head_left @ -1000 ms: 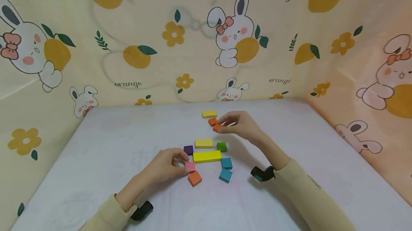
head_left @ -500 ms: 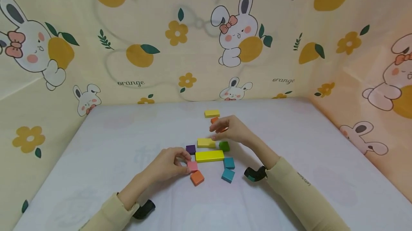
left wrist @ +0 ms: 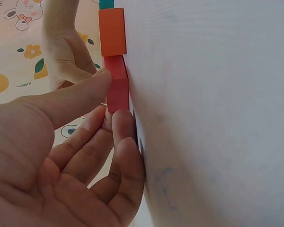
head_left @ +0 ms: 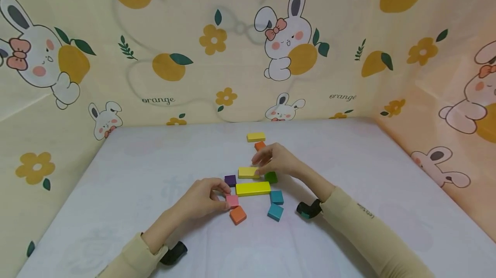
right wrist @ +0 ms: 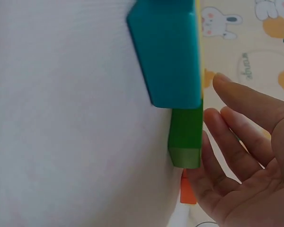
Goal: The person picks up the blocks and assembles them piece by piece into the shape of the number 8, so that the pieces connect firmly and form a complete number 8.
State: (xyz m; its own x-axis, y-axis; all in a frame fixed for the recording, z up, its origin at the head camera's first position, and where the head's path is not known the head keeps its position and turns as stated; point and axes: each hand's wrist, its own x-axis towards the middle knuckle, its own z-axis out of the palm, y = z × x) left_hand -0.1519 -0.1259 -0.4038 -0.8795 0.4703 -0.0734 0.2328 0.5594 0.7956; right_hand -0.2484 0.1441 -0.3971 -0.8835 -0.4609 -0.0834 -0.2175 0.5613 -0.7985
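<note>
My left hand (head_left: 201,200) pinches the pink block (head_left: 232,201) between thumb and fingertips; in the left wrist view the thumb lies along one face of it and two curled fingers press the other. The pink block sits at the near left end of the long yellow block (head_left: 252,188), which I take as my landmark – it lies flat on the white table (head_left: 116,192), running left to right. Just nearer to me than the pink block is an orange block (head_left: 238,215), close beside it but turned at a slight angle.

My right hand (head_left: 276,161) hovers just beyond the long yellow block, fingers relaxed and loosely bent, holding nothing. Its fingertips rest at the right end of the short yellow block (head_left: 248,172), which lies just behind the landmark. The green block (head_left: 271,177) is behind the landmark's right end, right under my palm (in the right wrist view my fingers are just beside it, and whether they touch it I cannot tell).

A purple block (head_left: 230,180) sits behind the landmark's left end. Two teal blocks lie off its near right end – one (head_left: 277,197) just beside it, the other (head_left: 275,212) nearer to me. Farther behind, past my right hand, are a second orange block (head_left: 259,145) and another yellow block (head_left: 256,137)
</note>
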